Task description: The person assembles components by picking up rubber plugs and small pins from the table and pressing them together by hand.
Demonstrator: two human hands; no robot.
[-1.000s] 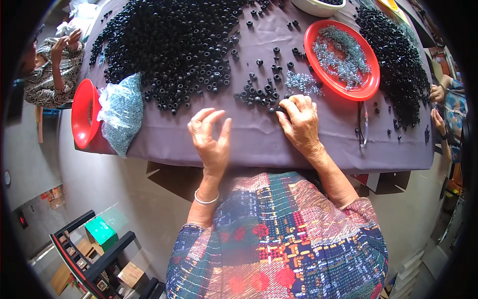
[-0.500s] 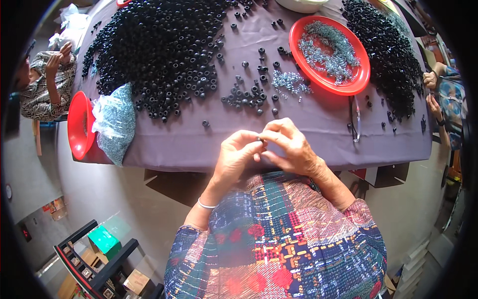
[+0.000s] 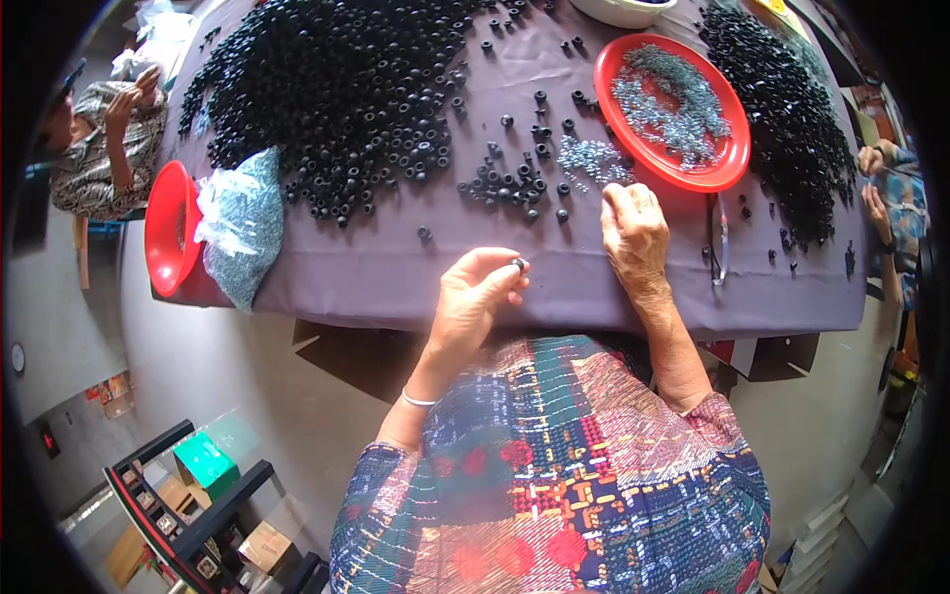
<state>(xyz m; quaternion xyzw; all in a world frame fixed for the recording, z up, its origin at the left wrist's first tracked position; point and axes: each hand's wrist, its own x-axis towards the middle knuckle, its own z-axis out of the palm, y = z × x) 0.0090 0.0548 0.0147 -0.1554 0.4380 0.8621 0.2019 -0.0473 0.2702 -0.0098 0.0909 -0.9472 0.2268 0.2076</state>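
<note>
Between thumb and forefinger, my left hand (image 3: 465,305) pinches a small round black knob-like piece (image 3: 518,264) above the near edge of the table. My right hand (image 3: 636,238) is reached out farther, its fingers drawn together and pointing down beside a small pile of tiny silvery metal pieces (image 3: 591,161). Whatever lies between those fingertips is hidden. A loose cluster of black pieces (image 3: 507,186) lies left of that pile. Beyond the right hand, a red plate (image 3: 738,148) carries many more of the silvery pieces (image 3: 683,129).
A huge heap of black round pieces (image 3: 327,89) spreads over the left of the cloth (image 3: 366,282), another black heap (image 3: 792,119) the right. A clear bag of silvery pieces (image 3: 245,233) leans by a red bowl (image 3: 168,247). Other people sit at both sides.
My hands, together at the black piece before, are now apart. The right has moved forward and right to the silvery pile; the left keeps its pinch.
</note>
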